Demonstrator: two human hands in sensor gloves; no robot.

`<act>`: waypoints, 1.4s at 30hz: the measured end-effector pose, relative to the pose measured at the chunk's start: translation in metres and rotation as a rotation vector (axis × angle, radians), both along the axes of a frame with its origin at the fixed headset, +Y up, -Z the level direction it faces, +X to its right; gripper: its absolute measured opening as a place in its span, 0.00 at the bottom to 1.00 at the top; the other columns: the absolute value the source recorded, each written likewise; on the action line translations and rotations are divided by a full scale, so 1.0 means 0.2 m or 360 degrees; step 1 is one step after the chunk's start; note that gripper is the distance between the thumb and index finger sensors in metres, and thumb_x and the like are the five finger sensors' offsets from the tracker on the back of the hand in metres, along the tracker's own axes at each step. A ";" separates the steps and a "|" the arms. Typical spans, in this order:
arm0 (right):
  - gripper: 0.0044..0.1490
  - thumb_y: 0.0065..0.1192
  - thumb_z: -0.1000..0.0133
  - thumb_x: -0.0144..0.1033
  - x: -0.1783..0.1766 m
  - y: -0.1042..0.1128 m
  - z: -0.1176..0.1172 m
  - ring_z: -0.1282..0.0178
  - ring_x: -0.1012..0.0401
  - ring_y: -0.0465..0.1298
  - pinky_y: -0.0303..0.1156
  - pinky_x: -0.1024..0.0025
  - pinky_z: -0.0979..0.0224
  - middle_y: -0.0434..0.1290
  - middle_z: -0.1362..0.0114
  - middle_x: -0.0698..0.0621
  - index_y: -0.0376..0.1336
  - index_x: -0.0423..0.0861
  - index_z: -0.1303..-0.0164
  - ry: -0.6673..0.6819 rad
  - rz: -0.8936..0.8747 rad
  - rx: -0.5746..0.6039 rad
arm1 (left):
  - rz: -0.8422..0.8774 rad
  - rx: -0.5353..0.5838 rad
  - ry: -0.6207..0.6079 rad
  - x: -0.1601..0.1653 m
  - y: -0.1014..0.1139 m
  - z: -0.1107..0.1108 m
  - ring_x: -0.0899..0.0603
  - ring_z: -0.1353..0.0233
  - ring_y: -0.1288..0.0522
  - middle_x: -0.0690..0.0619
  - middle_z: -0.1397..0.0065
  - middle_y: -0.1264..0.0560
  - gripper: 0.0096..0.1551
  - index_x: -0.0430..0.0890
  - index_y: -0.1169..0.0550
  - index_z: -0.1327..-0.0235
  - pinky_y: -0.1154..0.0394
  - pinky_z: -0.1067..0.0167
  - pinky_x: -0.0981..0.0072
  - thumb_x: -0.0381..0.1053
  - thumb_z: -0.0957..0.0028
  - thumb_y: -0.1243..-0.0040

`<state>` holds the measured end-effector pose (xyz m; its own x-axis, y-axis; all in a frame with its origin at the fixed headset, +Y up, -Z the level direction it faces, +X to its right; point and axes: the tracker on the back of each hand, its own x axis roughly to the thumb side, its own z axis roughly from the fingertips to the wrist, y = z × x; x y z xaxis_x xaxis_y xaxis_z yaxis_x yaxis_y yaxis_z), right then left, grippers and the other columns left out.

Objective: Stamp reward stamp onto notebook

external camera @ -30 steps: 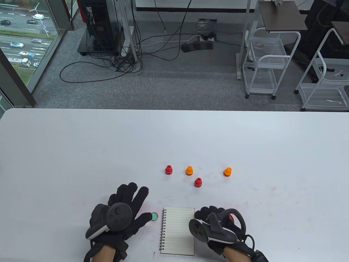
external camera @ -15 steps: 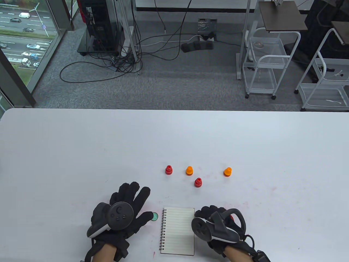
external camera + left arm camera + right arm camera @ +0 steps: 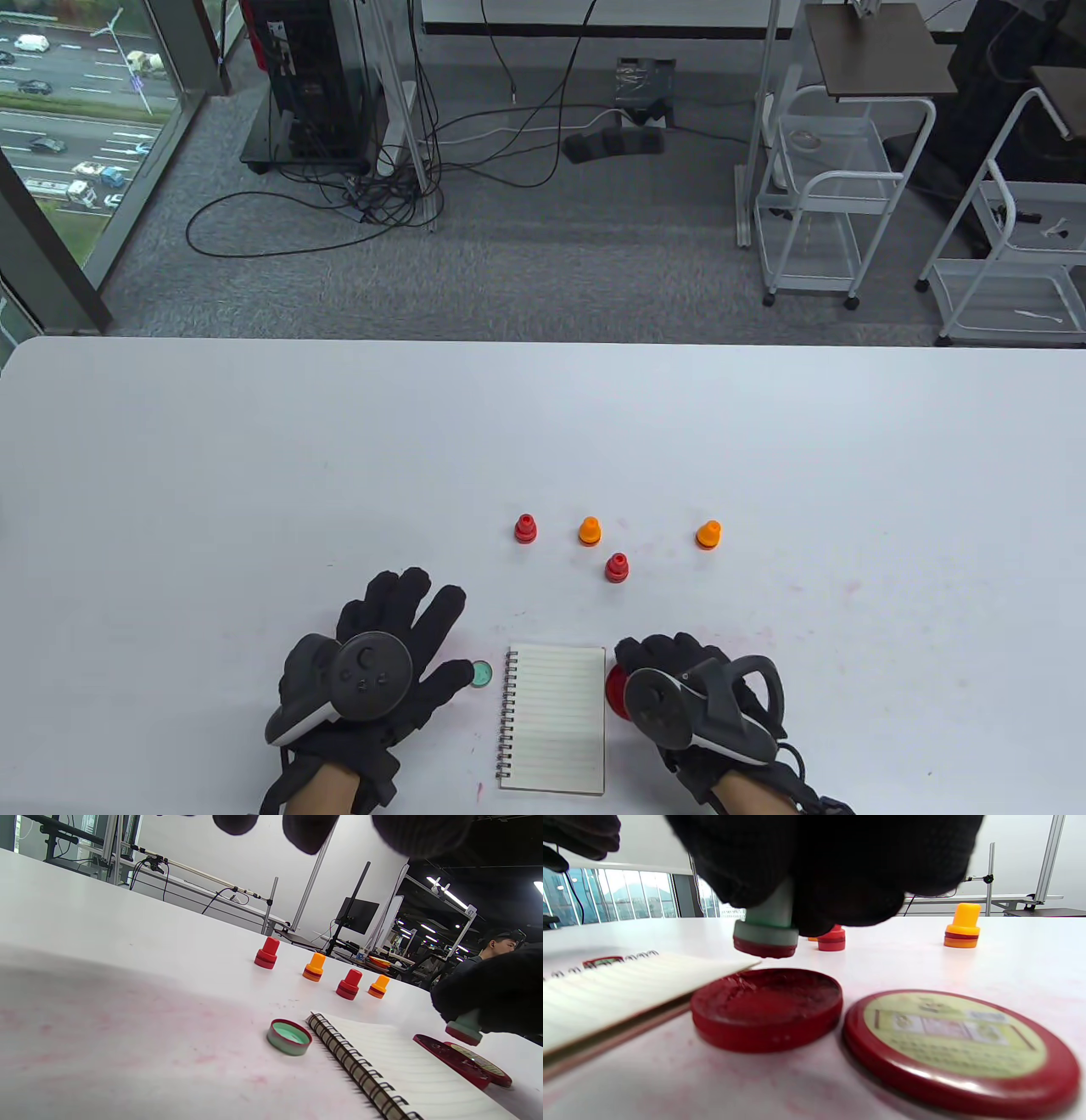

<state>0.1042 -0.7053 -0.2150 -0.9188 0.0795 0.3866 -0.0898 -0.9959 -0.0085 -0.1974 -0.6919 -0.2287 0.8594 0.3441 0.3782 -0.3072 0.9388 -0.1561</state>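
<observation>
Green stamp upright above red pad; lined notebook open flat.

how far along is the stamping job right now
Done: the green cap is off and lies left of the notebook, and the red ink pad sits open beside its lid. In hand: the right hand holds the green stamp just above the pad. Left: pressing it onto the notebook page, which shows no mark.

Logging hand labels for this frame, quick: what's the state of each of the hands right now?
Left hand: open, fingers spread flat on the table, holding nothing.
Right hand: fingers curled round the green stamp, held just above the red ink pad.
</observation>
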 end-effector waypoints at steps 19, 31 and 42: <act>0.31 0.69 0.54 0.36 -0.40 0.00 -0.11 0.51 0.54 0.81 0.80 0.63 0.49 0.79 0.39 0.47 0.67 0.49 0.38 0.0280 0.0008 0.0041 | 0.0108 0.0142 -0.0011 -0.01 0.04 0.01 0.24 0.16 0.48 0.36 0.11 0.48 0.48 0.50 0.36 0.14 0.45 0.27 0.23 0.70 0.47 0.51; 0.31 0.69 0.54 0.35 -0.48 -0.07 -0.17 0.51 0.54 0.80 0.80 0.63 0.49 0.79 0.38 0.47 0.67 0.49 0.38 0.0292 0.0007 0.0004 | 0.0099 0.0114 -0.0012 -0.01 0.05 0.02 0.24 0.16 0.47 0.37 0.11 0.48 0.48 0.50 0.35 0.14 0.45 0.27 0.23 0.70 0.47 0.52; 0.28 0.71 0.59 0.33 -0.54 -0.09 -0.18 0.55 0.56 0.82 0.81 0.65 0.52 0.81 0.43 0.47 0.70 0.51 0.46 0.0293 0.0092 0.0010 | 0.0084 0.0084 -0.0007 -0.01 0.04 0.01 0.24 0.16 0.47 0.36 0.11 0.47 0.47 0.49 0.35 0.15 0.45 0.27 0.23 0.70 0.47 0.52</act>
<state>-0.0037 -0.7240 -0.2508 -0.8354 0.0256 0.5490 -0.0327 -0.9995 -0.0031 -0.1996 -0.6836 -0.2260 0.8389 0.3681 0.4008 -0.3557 0.9283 -0.1080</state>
